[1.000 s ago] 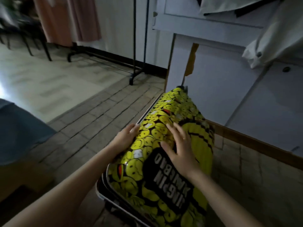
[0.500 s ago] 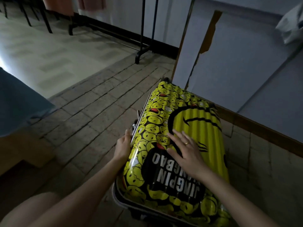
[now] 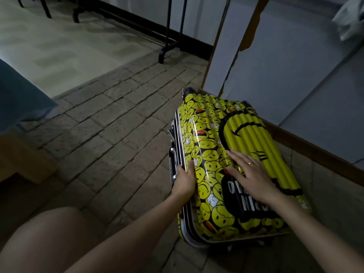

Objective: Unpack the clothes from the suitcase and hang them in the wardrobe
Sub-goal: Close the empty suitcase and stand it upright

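A closed hard-shell suitcase (image 3: 214,146), yellow with black smiley faces and white lettering, lies flat on the brick floor beside the pale wardrobe (image 3: 275,62). My left hand (image 3: 184,181) grips its left edge by the metal frame and side handle, thumb on top of the shell. My right hand (image 3: 253,174) rests flat on the lid with straight fingers spread, a ring on one finger. The suitcase's contents are hidden.
A black clothes rail stand (image 3: 169,42) rises behind on the pale floor. A blue-covered piece of furniture (image 3: 17,97) sits at the left edge. A white cloth (image 3: 350,18) hangs at the top right. My knee (image 3: 43,237) is at the lower left.
The suitcase has come down from a tilt to lie flat on the floor. My left hand slid from the top of the shell to its left edge. The view tipped downward.
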